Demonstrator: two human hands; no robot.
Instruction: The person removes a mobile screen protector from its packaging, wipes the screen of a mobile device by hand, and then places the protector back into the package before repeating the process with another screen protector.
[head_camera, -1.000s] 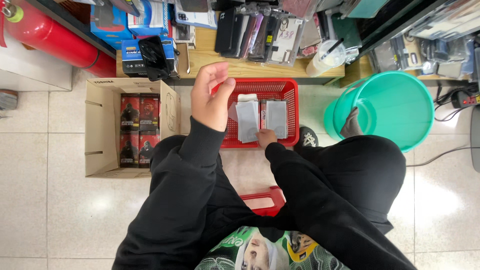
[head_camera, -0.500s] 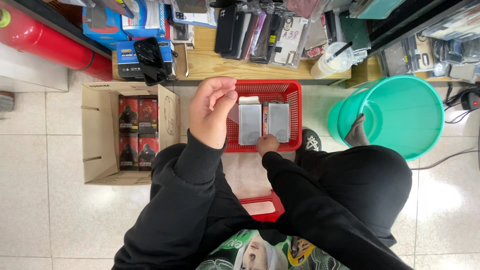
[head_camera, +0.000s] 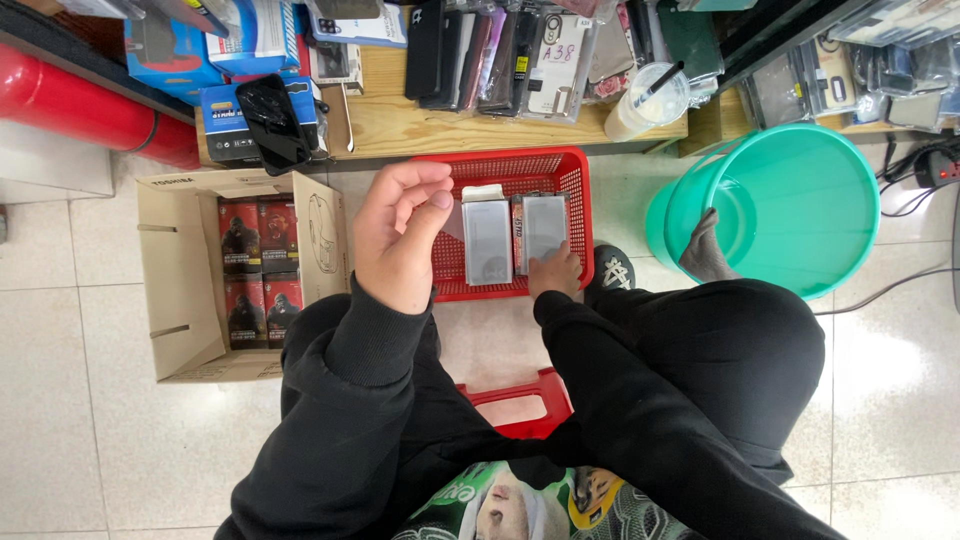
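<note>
L hand (head_camera: 400, 235): hovering raised over red basket (head_camera: 572, 172), fingers curling loosely, gripping nothing visible.
R hand (head_camera: 556, 272): reaching into basket, fingers lying flat on clear pkg (head_camera: 546, 225), prob. steadying it; not gripping.
Pkgs: two lying side by side in basket, w/ grey pkg (head_camera: 487, 240) sitting left.
Nearby: cardboard box (head_camera: 180, 300) sitting left, teal bucket (head_camera: 800, 200) right.

This looks like a small shop selling phone accessories; a wooden shelf (head_camera: 430, 125) carries a packed row of phone cases (head_camera: 500, 60) standing on edge; boxed goods (head_camera: 235, 60) are stacked at its left end; a cardboard box (head_camera: 180, 300) on the tiled floor (head_camera: 60, 400) holds identical red and black packages (head_camera: 255, 270); a red basket (head_camera: 570, 180) holds flat grey packs (head_camera: 487, 240), like stock being sorted.
</note>
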